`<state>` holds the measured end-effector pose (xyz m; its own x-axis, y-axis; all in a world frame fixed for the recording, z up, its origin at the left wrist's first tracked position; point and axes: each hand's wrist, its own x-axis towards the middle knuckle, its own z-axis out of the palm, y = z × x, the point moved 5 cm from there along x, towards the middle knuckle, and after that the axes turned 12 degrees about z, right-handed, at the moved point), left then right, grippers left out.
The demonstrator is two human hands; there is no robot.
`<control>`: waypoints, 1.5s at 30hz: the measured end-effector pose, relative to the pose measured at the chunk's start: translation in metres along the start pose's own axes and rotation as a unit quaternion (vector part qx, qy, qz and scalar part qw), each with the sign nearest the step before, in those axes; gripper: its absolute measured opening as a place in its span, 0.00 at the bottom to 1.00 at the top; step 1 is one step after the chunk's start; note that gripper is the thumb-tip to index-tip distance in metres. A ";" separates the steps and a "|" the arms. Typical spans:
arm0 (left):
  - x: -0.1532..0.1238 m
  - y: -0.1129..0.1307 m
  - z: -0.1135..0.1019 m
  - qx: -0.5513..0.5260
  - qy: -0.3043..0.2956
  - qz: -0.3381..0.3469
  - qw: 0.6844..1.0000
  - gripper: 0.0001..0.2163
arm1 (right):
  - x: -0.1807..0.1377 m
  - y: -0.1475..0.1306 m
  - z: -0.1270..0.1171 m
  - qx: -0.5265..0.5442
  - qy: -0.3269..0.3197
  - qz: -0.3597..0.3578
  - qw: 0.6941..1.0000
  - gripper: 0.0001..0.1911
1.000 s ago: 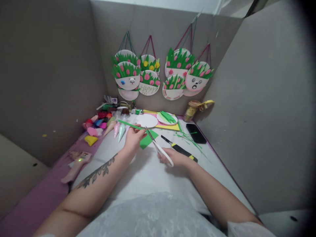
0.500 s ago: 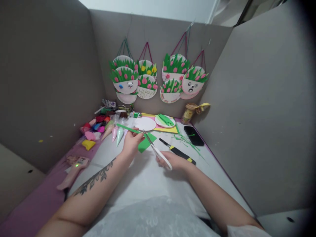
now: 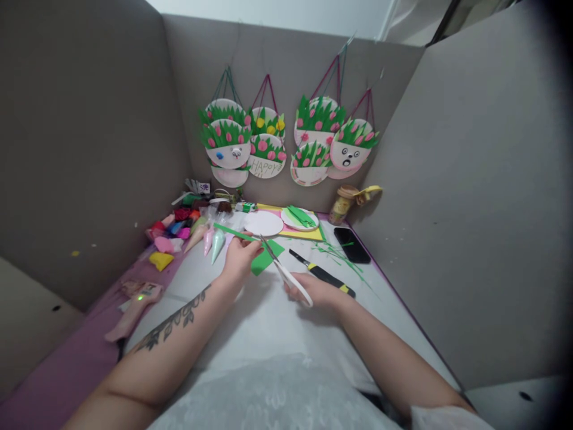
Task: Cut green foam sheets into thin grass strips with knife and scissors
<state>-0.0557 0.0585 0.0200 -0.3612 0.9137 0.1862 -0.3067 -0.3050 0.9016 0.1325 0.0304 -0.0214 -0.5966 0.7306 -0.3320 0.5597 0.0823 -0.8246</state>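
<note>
My left hand (image 3: 242, 257) pinches a narrow strip of green paper (image 3: 230, 230) that sticks out past the fingers to the upper left. My right hand (image 3: 308, 291) is wrapped round the white handles of a pair of scissors (image 3: 286, 275). The scissor blades point up and left, at the strip beside my left fingertips; whether they touch it I cannot make out. Under the blades lies a wider piece of green paper (image 3: 264, 261) on the white table surface. A black and yellow utility knife (image 3: 326, 276) rests just beyond my right hand.
Thin green offcuts (image 3: 342, 257) lie near a black phone (image 3: 353, 245). At the back are a white paper plate (image 3: 264, 223), another plate (image 3: 286, 223) with green pieces, and a lidded cup (image 3: 342, 204). Piping bags (image 3: 218, 243) and a pink glue gun (image 3: 134, 313) are left. Decorated plates (image 3: 228, 149) hang behind.
Almost nothing differs. The view has shifted very slightly; both hands, the green strip and the scissors keep nearly the same places.
</note>
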 end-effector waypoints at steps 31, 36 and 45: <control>0.016 0.016 -0.009 0.057 -0.071 0.044 0.995 0.20 | -0.009 -0.007 -0.011 -0.020 0.018 0.017 1.000 0.02; 0.018 0.014 -0.008 0.068 -0.097 0.036 0.992 0.20 | -0.009 -0.004 -0.014 -0.025 0.006 0.020 0.999 0.03; 0.021 0.008 -0.010 0.078 -0.116 0.021 0.990 0.22 | -0.006 0.007 -0.019 -0.024 -0.006 0.024 0.999 0.04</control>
<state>-0.0749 0.0725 0.0275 -0.1540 0.9437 0.2926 -0.1505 -0.3151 0.9371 0.1509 0.0397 -0.0162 -0.5752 0.7258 -0.3774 0.6146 0.0789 -0.7849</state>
